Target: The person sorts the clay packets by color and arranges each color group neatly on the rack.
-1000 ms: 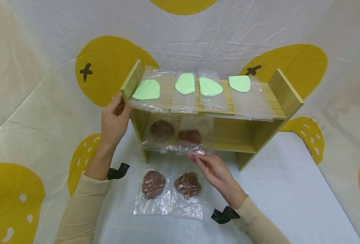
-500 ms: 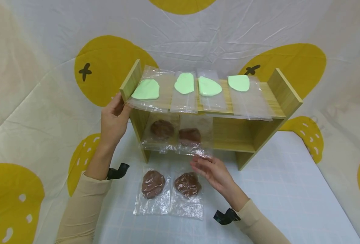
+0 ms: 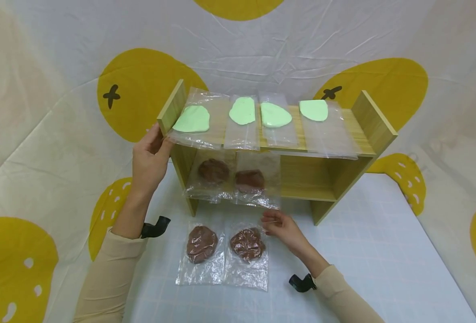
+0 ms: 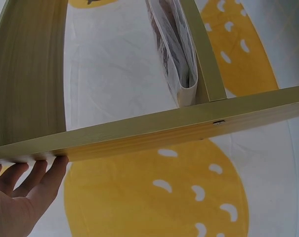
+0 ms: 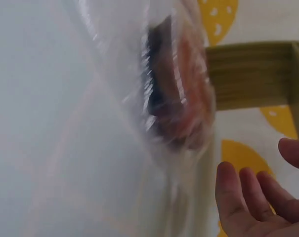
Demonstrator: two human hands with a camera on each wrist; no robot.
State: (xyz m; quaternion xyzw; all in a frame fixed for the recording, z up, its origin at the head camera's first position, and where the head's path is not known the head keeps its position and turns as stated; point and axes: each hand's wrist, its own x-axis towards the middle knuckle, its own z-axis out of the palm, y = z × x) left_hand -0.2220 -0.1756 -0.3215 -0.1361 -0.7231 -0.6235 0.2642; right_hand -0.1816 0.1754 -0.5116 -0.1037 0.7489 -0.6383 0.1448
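My left hand (image 3: 150, 162) grips the left side panel (image 3: 173, 106) of a small wooden shelf (image 3: 308, 177). In the left wrist view its fingertips (image 4: 60, 163) touch the panel's outer face. My right hand (image 3: 283, 228), fingers loosely bent, hovers just below the lower board and holds nothing. Above it, a clear bag with a flat brown piece (image 3: 250, 181) overhangs that board, beside another bagged brown piece (image 3: 214, 171). Two more bagged brown pieces lie on the table: one left (image 3: 201, 244), one near my right hand (image 3: 247, 244).
On the shelf's top board lie several clear bags with pale green flat pieces (image 3: 276, 115), their lower edges overhanging the front. The right side panel (image 3: 373, 116) rises above that board. A light checked cloth (image 3: 363, 251) covers the table; a patterned curtain (image 3: 258, 49) hangs behind.
My right hand has let go of the overhanging bag's lower edge and drawn away, down and to the right. The left hand keeps its place on the panel.
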